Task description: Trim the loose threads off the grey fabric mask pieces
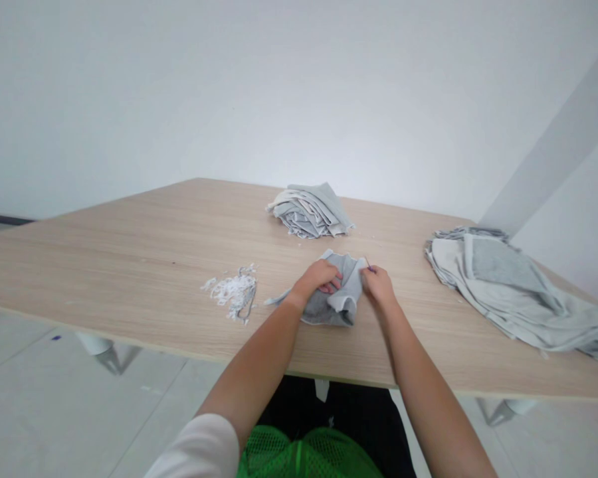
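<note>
A grey piece of cloth [347, 282] with pale, frayed edges lies bunched on the table in front of me. My left hand [323, 275] rests over its left part, fingers curled into the fabric. At the cloth's upper right edge is my right hand [379, 284], closed around a small thin tool [370, 267] with a purple part. The tool's kind is too small to make out, and the hand covers most of it. Whether the right fingers also pinch the cloth edge I cannot tell.
On the wooden table [129, 245], white and grey scraps [234, 292] lie in a loose heap left of my hands. A stack of grey cloths [311, 209] sits farther back. Another, larger cloth pile [513, 285] spreads along the right side. A white wall [299, 86] stands behind.
</note>
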The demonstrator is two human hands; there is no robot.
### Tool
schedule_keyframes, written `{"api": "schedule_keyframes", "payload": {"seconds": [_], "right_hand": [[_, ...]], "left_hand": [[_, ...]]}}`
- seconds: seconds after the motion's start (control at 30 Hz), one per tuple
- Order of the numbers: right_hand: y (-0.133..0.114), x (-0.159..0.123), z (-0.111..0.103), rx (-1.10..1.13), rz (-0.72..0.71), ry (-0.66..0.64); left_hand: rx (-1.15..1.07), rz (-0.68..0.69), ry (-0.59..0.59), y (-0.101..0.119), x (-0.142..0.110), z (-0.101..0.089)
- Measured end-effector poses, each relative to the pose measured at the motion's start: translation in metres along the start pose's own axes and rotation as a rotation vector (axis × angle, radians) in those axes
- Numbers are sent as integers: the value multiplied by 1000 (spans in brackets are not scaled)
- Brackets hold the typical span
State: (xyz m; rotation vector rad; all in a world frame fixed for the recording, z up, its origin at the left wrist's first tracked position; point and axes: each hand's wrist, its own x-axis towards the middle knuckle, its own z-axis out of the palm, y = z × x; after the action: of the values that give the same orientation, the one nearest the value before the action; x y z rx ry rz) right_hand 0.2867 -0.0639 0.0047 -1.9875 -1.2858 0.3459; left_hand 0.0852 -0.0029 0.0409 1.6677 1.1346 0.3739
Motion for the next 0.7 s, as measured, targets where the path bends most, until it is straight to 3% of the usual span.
{"api": "schedule_keyframes", "payload": {"seconds": [0.1, 0.2, 0.27, 0.4, 0.47, 0.7], "right_hand": [[-6, -4, -3, -135, 9, -29], [-10, -8, -6, -250, 53, -52], [-11, -10, -9, -295, 88, -64], [-8, -9, -15, -315, 141, -46], [-6, -8, -17, -320, 152, -25], [0, -9, -27, -267, 186, 2]], "left_hand": [[-162, 47, -247, 4, -5, 8], [-123, 126, -322, 3, -3, 11], [6, 208, -231, -1, 2, 10], [390, 450, 155, -13, 14, 4], [563, 501, 291, -19, 18, 2], [792, 345, 496, -30, 14, 4]]}}
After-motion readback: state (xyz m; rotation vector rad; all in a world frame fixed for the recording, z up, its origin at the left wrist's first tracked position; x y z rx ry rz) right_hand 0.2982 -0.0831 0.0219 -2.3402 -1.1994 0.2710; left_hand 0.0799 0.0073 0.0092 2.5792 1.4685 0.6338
